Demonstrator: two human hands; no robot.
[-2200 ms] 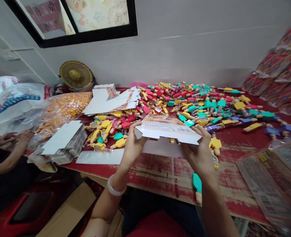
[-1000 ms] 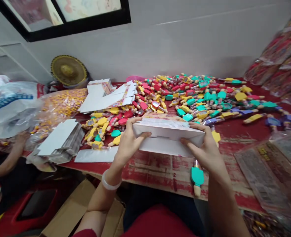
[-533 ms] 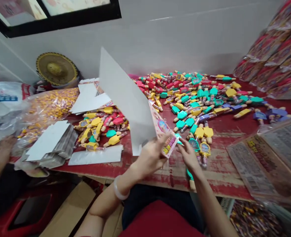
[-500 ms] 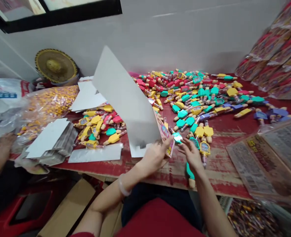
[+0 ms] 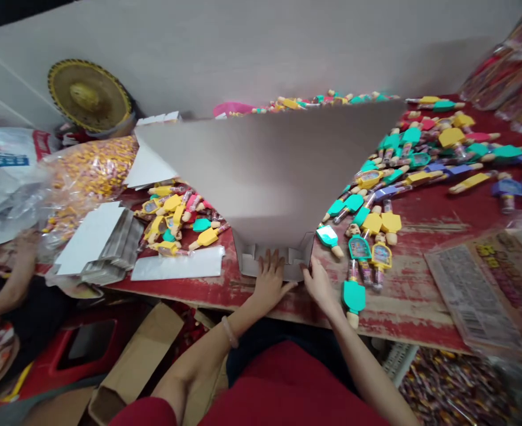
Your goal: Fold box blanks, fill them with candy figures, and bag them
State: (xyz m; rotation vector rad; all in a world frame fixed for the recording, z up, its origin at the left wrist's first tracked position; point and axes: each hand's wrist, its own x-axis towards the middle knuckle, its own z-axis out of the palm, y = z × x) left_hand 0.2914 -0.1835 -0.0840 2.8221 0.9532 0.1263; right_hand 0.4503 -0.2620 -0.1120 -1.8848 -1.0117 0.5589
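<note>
Spreading wide, the fingers point(image 5: 268, 263) of the left hand point(image 5: 269, 284) lie over the near wall of an open carton point(image 5: 272, 171), tips pointing away inside it; they are not closed around anything. The right hand point(image 5: 319, 287) is at the carton's near right corner, its fingers partly bent against the side; whether they pinch the cardboard, I cannot tell. The carton sits near the front edge of the red, worn tabletop point(image 5: 420, 266), in the middle, its tall grey-white panel standing up and flaring wider toward the top.

To the right of the carton lie paddle-shaped toys point(image 5: 391, 223) in green, yellow, red and violet, spreading toward the far right; a smaller heap of toys point(image 5: 172, 213) lies on the left. Nearest the right hand are a white-faced green toy point(image 5: 328, 236) and, closer to the edge, another green toy point(image 5: 353, 296).

Left of the carton a white strip point(image 5: 178, 264) lies flat, with a stack of folded cartons point(image 5: 99, 242) just beside it. Behind these are a clear bag of small yellow pieces point(image 5: 96, 171) and, at the far left, a round hat-like object point(image 5: 90, 94) leaning by the wall. A wrapped printed package point(image 5: 486, 284) lies at the near right. At the left edge a co-worker's hand point(image 5: 25, 245) shows beside the clear bag, its fingers unclear.
</note>
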